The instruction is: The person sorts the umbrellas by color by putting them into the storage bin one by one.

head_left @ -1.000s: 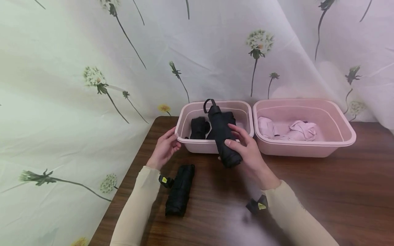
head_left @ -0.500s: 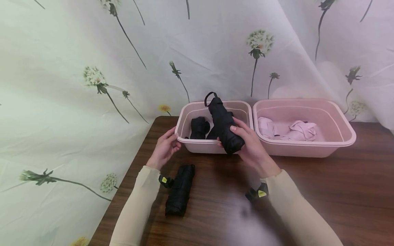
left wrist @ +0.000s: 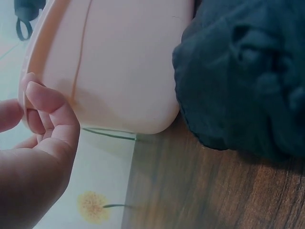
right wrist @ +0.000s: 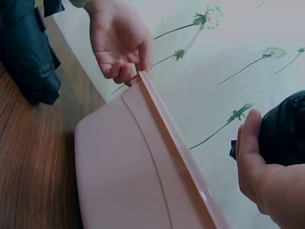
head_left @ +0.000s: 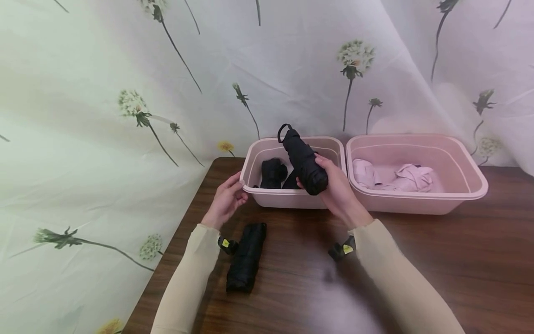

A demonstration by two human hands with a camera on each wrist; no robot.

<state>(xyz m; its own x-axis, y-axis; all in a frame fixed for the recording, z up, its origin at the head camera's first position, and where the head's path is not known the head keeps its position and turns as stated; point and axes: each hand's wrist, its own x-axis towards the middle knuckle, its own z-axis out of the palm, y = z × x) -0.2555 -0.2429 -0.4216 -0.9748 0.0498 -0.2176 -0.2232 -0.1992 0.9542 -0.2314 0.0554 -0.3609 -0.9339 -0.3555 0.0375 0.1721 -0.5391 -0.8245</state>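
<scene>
My right hand (head_left: 335, 185) grips a folded black umbrella (head_left: 306, 162) over the left pink plastic basin (head_left: 288, 199). The umbrella tilts, its wrist loop up at the far left and its thick end toward me. My left hand (head_left: 227, 199) pinches that basin's rim at the near left corner; the left wrist view shows thumb and fingers (left wrist: 50, 98) at the lip. Inside the basin lies another black folded umbrella (head_left: 272, 174), with more black fabric beside it, partly hidden by the held umbrella. A further black folded umbrella (head_left: 247, 257) lies on the table beside my left wrist.
A second pink basin (head_left: 417, 204) stands right beside the first and holds pale pink folded bundles (head_left: 410, 178). Both stand on the dark wooden table (head_left: 438, 269), close to a dandelion-print cloth (head_left: 300, 69) behind. The table's left edge runs just past my left arm.
My right hand has raised the umbrella and moved it farther over the left basin, its thick end coming up from the front rim. My left hand has stayed at the rim.
</scene>
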